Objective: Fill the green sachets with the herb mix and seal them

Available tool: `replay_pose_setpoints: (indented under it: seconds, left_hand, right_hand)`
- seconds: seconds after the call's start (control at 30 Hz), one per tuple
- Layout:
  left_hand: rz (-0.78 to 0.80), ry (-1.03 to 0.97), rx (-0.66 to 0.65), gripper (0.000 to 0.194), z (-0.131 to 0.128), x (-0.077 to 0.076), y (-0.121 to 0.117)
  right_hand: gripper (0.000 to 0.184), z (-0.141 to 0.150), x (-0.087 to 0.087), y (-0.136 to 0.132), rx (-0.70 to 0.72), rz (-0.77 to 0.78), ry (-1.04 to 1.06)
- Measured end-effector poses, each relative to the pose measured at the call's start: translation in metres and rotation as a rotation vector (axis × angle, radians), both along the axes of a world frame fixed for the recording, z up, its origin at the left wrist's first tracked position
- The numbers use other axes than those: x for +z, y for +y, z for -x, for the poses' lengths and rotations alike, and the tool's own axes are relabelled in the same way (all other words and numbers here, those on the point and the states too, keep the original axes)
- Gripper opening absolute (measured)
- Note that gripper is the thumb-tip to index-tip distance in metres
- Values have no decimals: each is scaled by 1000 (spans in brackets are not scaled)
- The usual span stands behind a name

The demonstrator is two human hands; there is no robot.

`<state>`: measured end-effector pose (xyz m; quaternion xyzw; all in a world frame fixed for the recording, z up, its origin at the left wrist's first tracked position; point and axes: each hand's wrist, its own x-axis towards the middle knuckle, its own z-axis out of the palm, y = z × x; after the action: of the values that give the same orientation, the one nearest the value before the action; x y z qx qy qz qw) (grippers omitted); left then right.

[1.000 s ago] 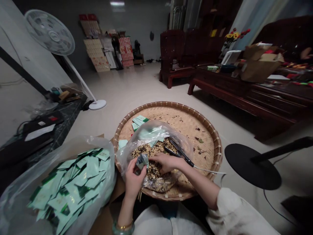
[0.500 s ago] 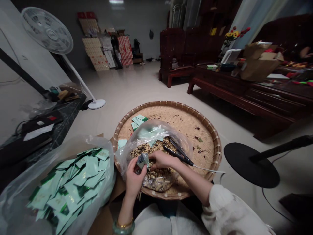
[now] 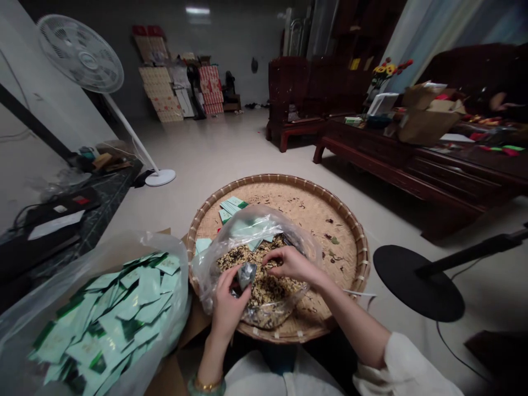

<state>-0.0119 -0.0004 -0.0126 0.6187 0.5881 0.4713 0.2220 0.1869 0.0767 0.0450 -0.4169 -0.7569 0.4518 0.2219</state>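
Note:
My left hand grips a small sachet with a silvery inside, held upright with its mouth upward. Just right of it, my right hand hovers over the loose dried tea mix, fingers curled and pinched together; whatever is in them is too small to name. The mix lies in a clear plastic bag, with several pale green sachets at its far side. A black tool with a white cord is mostly hidden behind my right hand and forearm. The bag rests on a round woven bamboo tray.
At left, a large clear bag holds many green sachets. More sachets lie on the tray. A white fan stands at far left, a black round base at right, and a dark wooden table beyond.
My right hand has moved away from the sachet to the right and slightly up. My forearm now covers most of the black tool. The sachet stays in my left hand, tilted differently.

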Motion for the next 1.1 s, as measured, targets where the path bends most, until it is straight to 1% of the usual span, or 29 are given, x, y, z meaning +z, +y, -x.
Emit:
replay_pose_setpoints:
  seconds: [0.1, 0.17, 0.23, 0.3, 0.43, 0.5, 0.6, 0.73, 0.83, 0.93, 1.03, 1.1]
  left_hand:
    - [-4, 64, -15, 41, -9, 3, 2]
    - [-11, 85, -25, 43, -15, 5, 2]
    - [-18, 97, -32, 44, -21, 8, 3]
    - [-25, 106, -32, 44, -24, 9, 3]
    - [-29, 117, -59, 43, -27, 8, 1]
    - [-36, 114, -69, 43, -27, 7, 1]
    - [-48, 103, -68, 42, -27, 5, 1]
    - [-40, 73, -53, 43, -28, 4, 2]
    - [-25, 33, -33, 45, -28, 4, 2]
    - [-10, 4, -28, 41, -27, 4, 2]
    - [6, -7, -44, 38, -26, 2, 3]
    - [8, -3, -44, 38, -25, 0, 3]
  right_hand:
    - [23, -12, 30, -9, 7, 11, -14]
    - [26, -14, 48, -13, 71, -31, -47]
    - [28, -13, 59, -16, 152, -112, -114]
    - [29, -9, 64, -17, 221, -197, -207]
    - [31, -1, 61, -17, 282, -323, -375]
    - [30, 2, 59, -17, 279, -355, -420]
    - [31, 5, 58, -19, 239, -357, -429]
    - [30, 6, 57, -22, 183, -390, -375]
    - [33, 8, 55, -24, 142, -411, -322]
    - [34, 11, 52, -25, 108, -416, -275]
    - [39, 14, 47, -24, 130, -407, -189]
    - [43, 12, 40, -22, 103, -384, -122]
